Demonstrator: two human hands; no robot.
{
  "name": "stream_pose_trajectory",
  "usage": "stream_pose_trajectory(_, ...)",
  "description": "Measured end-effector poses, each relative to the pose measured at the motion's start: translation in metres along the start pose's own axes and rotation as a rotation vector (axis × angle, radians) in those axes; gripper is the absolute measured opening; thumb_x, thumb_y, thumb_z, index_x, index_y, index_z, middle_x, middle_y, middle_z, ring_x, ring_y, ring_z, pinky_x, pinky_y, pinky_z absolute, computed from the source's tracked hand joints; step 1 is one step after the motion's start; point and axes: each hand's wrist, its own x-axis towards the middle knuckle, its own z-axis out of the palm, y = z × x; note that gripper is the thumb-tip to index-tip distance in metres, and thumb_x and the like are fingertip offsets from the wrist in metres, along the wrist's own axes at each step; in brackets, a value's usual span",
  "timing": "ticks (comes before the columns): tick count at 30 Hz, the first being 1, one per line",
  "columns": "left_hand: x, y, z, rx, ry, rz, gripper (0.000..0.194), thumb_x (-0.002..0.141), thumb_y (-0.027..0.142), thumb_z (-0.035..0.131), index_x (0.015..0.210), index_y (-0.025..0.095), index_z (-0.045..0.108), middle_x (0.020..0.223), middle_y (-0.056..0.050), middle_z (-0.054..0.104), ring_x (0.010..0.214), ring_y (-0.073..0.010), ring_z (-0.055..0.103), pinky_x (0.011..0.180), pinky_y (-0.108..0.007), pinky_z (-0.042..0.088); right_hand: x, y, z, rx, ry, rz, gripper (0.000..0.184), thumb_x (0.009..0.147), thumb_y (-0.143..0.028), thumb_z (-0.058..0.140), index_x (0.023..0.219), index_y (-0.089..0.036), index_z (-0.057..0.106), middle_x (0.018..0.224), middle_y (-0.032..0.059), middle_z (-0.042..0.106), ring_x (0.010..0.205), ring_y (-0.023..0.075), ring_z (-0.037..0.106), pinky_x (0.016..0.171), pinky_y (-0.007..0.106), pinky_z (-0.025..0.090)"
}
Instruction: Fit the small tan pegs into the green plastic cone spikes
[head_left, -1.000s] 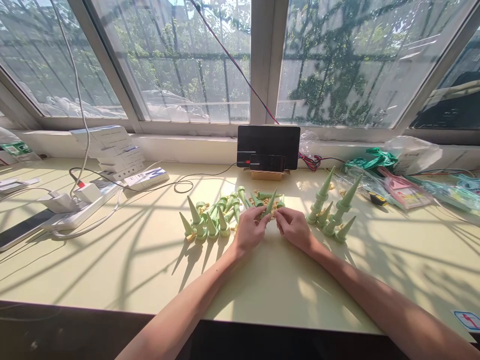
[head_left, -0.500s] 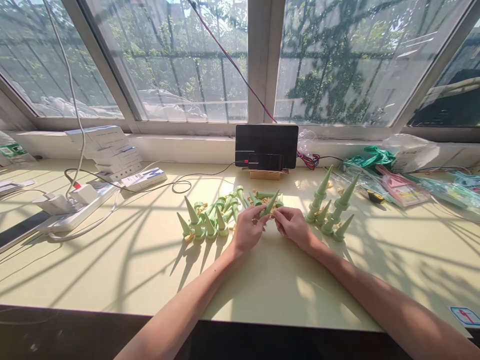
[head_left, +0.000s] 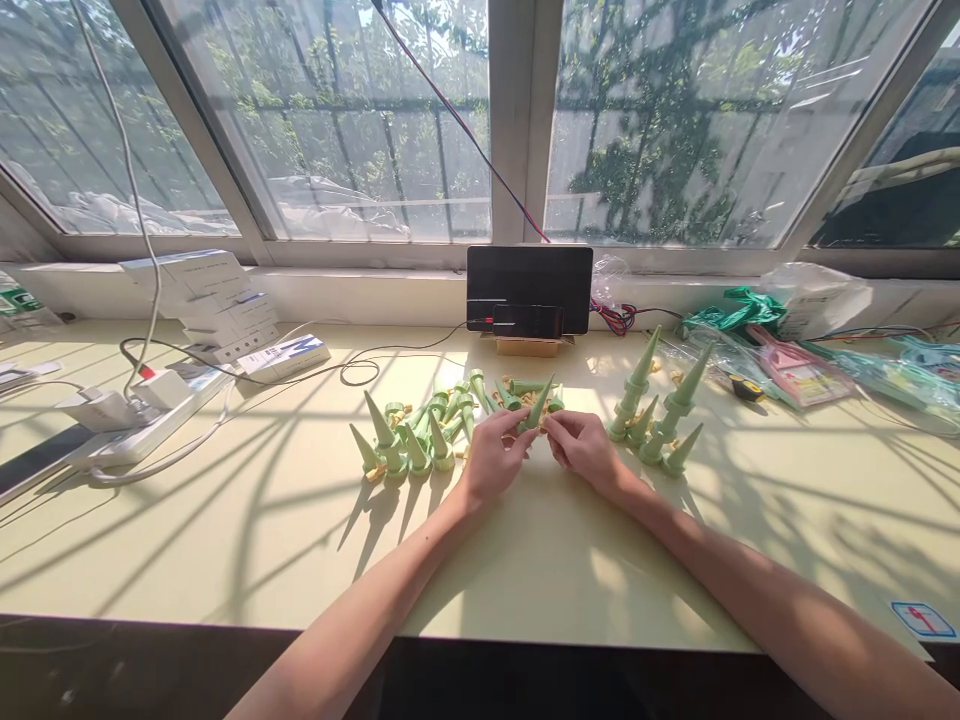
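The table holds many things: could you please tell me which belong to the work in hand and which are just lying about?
Apparently in use:
green cone in the left hand
green pieces at left
green cones at right

Apparently lying about:
white boxes
power strip
pink packet

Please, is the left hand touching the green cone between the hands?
Touching: the head view shows the left hand holding the green cone by its lower end.

A single head-worn camera looks forward and down from above the near side of the table [head_left: 525, 560], forearms [head_left: 382, 600] running up from the bottom. Its wide view puts the hands [head_left: 495, 455] near the centre, windows [head_left: 645, 130] across the top.
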Motion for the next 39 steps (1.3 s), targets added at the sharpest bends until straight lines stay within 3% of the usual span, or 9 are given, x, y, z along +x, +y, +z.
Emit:
stream_pose_trajectory(4,0.0001,0.0020,-0.0010,0.019,-0.038,0.017,0.038,0.089,0.031,0.062,0.124,0.019,0.069,0.094,-0.005,0.061,0.067,-0.0113,0.061,0.066,-0.029,0.062,0.0006,-0.0040,-0.0003,0.179,-0.035,0.164,0.041,0.080,-0.055,0.065,0.063,-0.019,0.053,0.048,-0.0061,0.043,0.033,0.0066,0.034,0.030,0.021,0.021)
stream_pose_trajectory(8,-0.0006,0.0030,-0.0021,0.079,-0.058,0.028,0.038,0.089,0.028,0.061,0.125,0.020,0.068,0.093,-0.005,0.060,0.074,-0.0128,0.061,0.072,-0.029,0.061,0.0007,-0.0039,-0.0008,0.162,-0.033,0.146,0.041,0.081,-0.054,0.065,0.063,-0.019,0.054,0.047,-0.0061,0.043,0.033,0.0066,0.034,0.031,0.022,0.022)
stream_pose_trajectory(15,-0.0018,0.0037,-0.0014,0.161,-0.045,0.018,0.031,0.090,0.030,0.059,0.117,0.020,0.072,0.084,-0.004,0.059,0.070,-0.0134,0.057,0.064,-0.026,0.056,-0.0016,0.0012,-0.0026,-0.202,0.033,-0.127,0.046,0.092,-0.050,0.053,0.057,-0.020,0.050,0.047,-0.0025,0.045,0.044,0.0108,0.039,0.044,0.026,0.033)
stream_pose_trajectory(20,-0.0020,0.0038,-0.0002,0.161,-0.025,0.015,0.032,0.089,0.031,0.059,0.115,0.019,0.073,0.081,-0.003,0.058,0.067,-0.0133,0.057,0.063,-0.026,0.055,-0.0027,-0.0006,-0.0048,-0.425,0.075,-0.302,0.046,0.096,-0.042,0.048,0.056,-0.020,0.045,0.052,-0.0021,0.043,0.051,0.0112,0.036,0.052,0.026,0.031)
stream_pose_trajectory(23,-0.0018,0.0035,-0.0006,0.144,-0.015,0.008,0.036,0.088,0.032,0.061,0.120,0.019,0.071,0.081,-0.003,0.057,0.067,-0.0134,0.056,0.064,-0.028,0.056,-0.0021,-0.0010,-0.0031,-0.328,0.059,-0.243,0.045,0.095,-0.041,0.050,0.056,-0.020,0.045,0.051,-0.0024,0.043,0.049,0.0107,0.037,0.050,0.026,0.030)
stream_pose_trajectory(29,-0.0015,0.0035,-0.0029,0.108,-0.045,0.005,0.037,0.089,0.030,0.061,0.123,0.023,0.070,0.089,-0.005,0.059,0.068,-0.0123,0.056,0.063,-0.026,0.056,0.0001,-0.0024,0.0006,0.071,-0.040,0.076,0.040,0.087,-0.050,0.058,0.060,-0.020,0.052,0.046,-0.0060,0.040,0.033,0.0081,0.034,0.033,0.024,0.023)
stream_pose_trajectory(33,-0.0011,0.0022,-0.0031,0.126,-0.037,0.010,0.038,0.088,0.030,0.060,0.125,0.021,0.070,0.090,-0.005,0.059,0.070,-0.0129,0.057,0.064,-0.026,0.055,0.0004,-0.0023,-0.0003,0.169,-0.081,0.154,0.039,0.085,-0.050,0.060,0.062,-0.020,0.051,0.048,-0.0067,0.040,0.032,0.0073,0.033,0.030,0.023,0.022)
stream_pose_trajectory(36,-0.0007,0.0013,-0.0035,0.180,-0.035,0.009,0.038,0.088,0.031,0.061,0.122,0.018,0.071,0.084,-0.004,0.059,0.068,-0.0135,0.056,0.062,-0.026,0.053,-0.0006,-0.0019,-0.0011,0.050,-0.071,0.085,0.040,0.089,-0.049,0.055,0.061,-0.020,0.050,0.046,-0.0059,0.040,0.035,0.0083,0.034,0.035,0.024,0.025)
stream_pose_trajectory(39,-0.0005,0.0019,-0.0043,0.219,-0.048,-0.005,0.036,0.089,0.035,0.059,0.117,0.017,0.072,0.078,-0.002,0.057,0.064,-0.0129,0.054,0.059,-0.025,0.051,-0.0014,-0.0012,-0.0026,-0.215,-0.011,-0.146,0.043,0.093,-0.043,0.050,0.057,-0.020,0.044,0.049,-0.0036,0.041,0.046,0.0098,0.036,0.046,0.025,0.030)
